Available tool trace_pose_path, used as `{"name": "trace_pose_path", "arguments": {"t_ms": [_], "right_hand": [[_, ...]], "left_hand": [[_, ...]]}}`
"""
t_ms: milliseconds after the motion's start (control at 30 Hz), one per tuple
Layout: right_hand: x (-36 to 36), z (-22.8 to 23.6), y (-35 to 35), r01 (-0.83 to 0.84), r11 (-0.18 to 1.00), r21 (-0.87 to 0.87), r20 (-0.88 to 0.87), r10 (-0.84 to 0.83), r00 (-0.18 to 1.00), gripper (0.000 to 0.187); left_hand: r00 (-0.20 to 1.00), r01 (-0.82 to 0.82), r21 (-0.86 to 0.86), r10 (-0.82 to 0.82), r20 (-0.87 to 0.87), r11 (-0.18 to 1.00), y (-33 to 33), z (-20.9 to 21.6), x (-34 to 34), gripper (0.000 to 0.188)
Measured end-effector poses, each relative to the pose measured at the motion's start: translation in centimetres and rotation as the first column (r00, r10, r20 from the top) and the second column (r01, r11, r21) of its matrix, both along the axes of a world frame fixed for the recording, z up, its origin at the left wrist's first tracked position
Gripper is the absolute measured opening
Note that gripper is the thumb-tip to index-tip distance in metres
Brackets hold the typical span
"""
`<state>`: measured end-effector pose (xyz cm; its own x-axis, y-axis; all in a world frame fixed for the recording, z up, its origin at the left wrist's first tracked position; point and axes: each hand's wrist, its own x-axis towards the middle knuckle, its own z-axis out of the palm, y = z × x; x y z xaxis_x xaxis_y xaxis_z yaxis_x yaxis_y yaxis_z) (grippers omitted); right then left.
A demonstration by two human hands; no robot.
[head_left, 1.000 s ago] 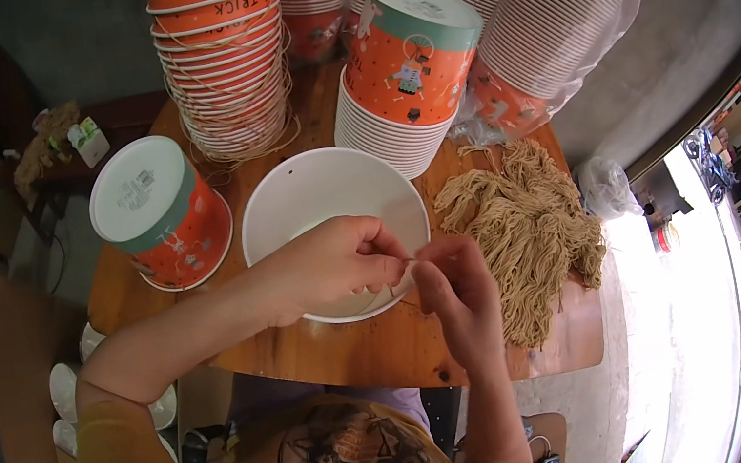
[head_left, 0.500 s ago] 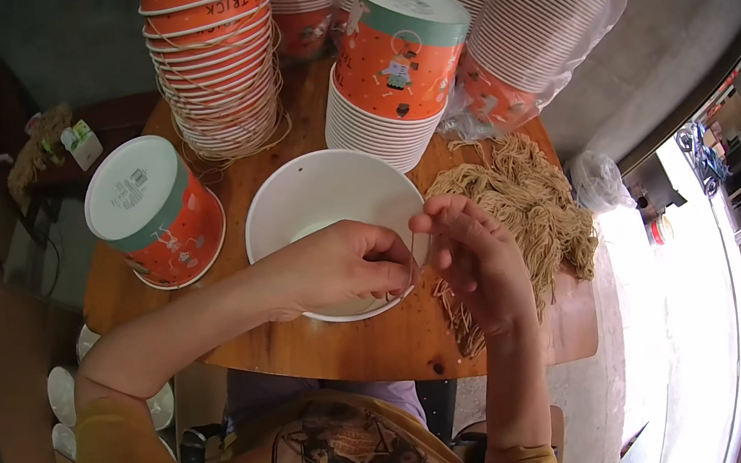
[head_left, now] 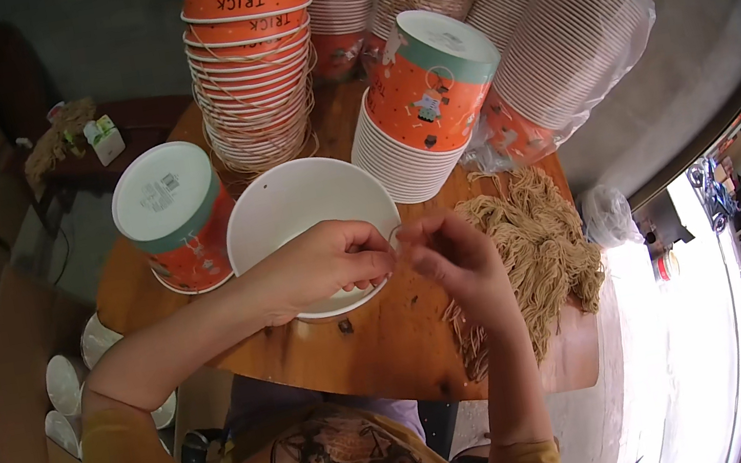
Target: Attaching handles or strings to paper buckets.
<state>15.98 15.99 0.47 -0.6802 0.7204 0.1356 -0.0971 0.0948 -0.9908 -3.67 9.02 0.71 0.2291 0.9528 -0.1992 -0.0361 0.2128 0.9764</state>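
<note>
A white-lined paper bucket (head_left: 300,194) stands mouth up on the wooden table in front of me, with a small hole near its far rim. My left hand (head_left: 328,261) reaches across its mouth, thumb and fingertips pinched together at the right side of the rim. Just right of it, my right hand (head_left: 458,264) has its thumb and forefinger drawn together, a little smeared by motion. Between the two sets of fingertips runs a thin cord (head_left: 394,236), its ends hidden by the fingers. A heap of tan cords (head_left: 534,257) lies beside my right hand.
An upside-down orange bucket (head_left: 166,198) stands at left. Behind are a tall orange stack (head_left: 260,82) with cords hanging from it, another upturned stack (head_left: 434,86), and plastic-wrapped stacks (head_left: 565,38). Lower left, several white buckets (head_left: 65,384) sit beside the table (head_left: 363,357).
The view has shifted, so most things appear farther right. Against the table, the bucket sits farther left. My hands remain together at its right rim, the right fingers having curled in closer.
</note>
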Motion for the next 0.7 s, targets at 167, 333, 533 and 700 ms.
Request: {"name": "trace_pose_path", "arguments": {"t_ms": [167,333,533,700], "right_hand": [[0.7,-0.2,-1.4,0.114,0.894,0.434,0.221,-0.228,0.948,0.012],[-0.4,-0.7,-4.5,0.249,0.705,0.664,0.122,-0.431,0.894,0.016],[-0.5,-1.8,-4.3,0.233,0.51,0.828,0.028,-0.453,0.891,0.019],[1.2,-2.2,-3.8,0.246,0.81,0.533,0.098,-0.348,0.932,0.01]], "left_hand": [[1.0,0.021,-0.001,-0.021,-0.01,1.0,0.4,-0.2,0.4,0.019],[0.993,0.071,-0.171,-0.054,0.101,0.983,1.0,0.3,0.3,0.016],[0.966,0.055,-0.26,0.015,0.259,0.964,1.1,0.3,0.5,0.016],[0.951,0.115,-0.172,-0.058,0.305,0.978,1.3,-0.4,-0.3,0.017]]}}
